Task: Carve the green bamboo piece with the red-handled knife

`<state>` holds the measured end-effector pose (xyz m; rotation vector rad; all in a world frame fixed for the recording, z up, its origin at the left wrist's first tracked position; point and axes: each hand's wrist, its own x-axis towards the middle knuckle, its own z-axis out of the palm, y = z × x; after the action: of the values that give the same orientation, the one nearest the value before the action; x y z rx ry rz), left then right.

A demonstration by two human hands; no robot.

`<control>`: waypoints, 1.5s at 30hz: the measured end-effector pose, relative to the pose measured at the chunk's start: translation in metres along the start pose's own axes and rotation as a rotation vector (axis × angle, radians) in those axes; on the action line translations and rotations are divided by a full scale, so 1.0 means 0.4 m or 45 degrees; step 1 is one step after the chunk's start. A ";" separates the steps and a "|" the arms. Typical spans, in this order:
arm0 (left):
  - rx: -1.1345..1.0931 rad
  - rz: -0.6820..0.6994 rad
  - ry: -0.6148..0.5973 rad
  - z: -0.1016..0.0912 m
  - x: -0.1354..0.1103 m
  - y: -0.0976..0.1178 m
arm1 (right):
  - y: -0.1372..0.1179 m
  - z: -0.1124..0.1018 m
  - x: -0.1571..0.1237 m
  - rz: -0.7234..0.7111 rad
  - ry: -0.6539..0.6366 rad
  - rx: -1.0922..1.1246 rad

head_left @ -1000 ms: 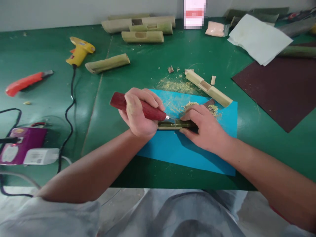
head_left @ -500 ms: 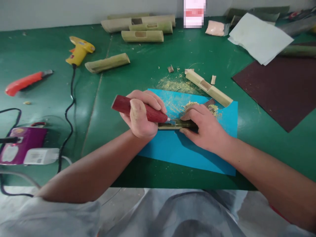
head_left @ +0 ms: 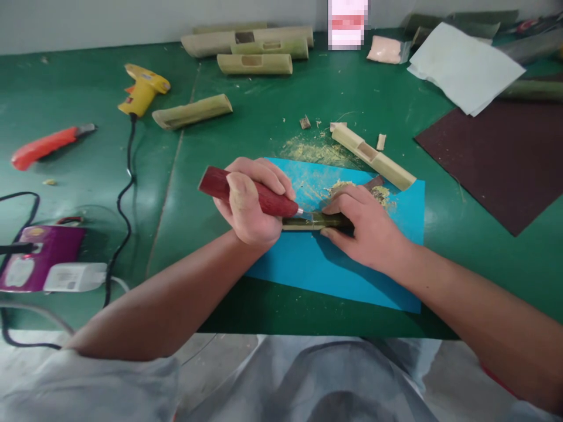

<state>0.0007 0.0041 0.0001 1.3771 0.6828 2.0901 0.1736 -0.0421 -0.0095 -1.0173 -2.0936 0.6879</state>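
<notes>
Left hand [head_left: 248, 208] grips the red wooden-handled carving knife [head_left: 248, 192], blade tip set on the slim green bamboo strip [head_left: 310, 221] just right of it. Right hand [head_left: 363, 225] is closed over the strip, pinning it to the blue paper sheet [head_left: 325, 269] on the green bench [head_left: 264, 117]. Compared with a second ago, the handle sits slightly steeper; the strip has not shifted, so the cut likely continues at one spot.

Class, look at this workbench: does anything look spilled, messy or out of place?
Yes. Pale shavings are scattered over the green table and the blue sheet, beyond the bamboo strip that the right hand pins while the left hand grips a red-handled knife.
</notes>
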 end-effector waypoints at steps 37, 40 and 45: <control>0.028 -0.020 -0.304 -0.026 0.007 0.004 | 0.002 0.003 -0.001 0.000 0.004 0.010; 0.008 0.026 -0.297 -0.022 0.006 0.004 | 0.001 0.002 0.000 0.001 -0.008 0.013; 0.033 0.091 -0.182 -0.014 -0.003 0.004 | 0.002 0.004 0.000 -0.033 0.015 0.007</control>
<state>-0.0044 0.0015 -0.0014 1.5695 0.6121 2.0195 0.1727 -0.0420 -0.0113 -0.9869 -2.0898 0.6730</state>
